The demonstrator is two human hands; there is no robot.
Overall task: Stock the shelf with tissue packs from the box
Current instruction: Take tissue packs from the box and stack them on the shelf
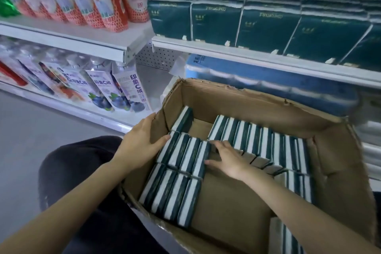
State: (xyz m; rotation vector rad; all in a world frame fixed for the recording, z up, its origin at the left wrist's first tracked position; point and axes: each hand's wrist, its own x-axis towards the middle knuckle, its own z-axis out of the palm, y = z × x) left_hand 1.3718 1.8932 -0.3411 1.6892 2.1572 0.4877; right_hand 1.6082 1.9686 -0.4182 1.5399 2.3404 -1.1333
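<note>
Along the left wall of the cardboard box (247, 97) stand two rows of four tissue packs, plus a single pack (183, 119) in the far left corner. The left hand (142, 142) and right hand (228, 158) press the farther row (185, 154) between them, fingers straight and spread against its two ends.

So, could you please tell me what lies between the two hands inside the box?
In the head view, a row of four dark green tissue packs stands on edge between the left hand and the right hand.

Blurred blue rolls (268, 88) (labels unreadable) behind box (247, 105)
</note>
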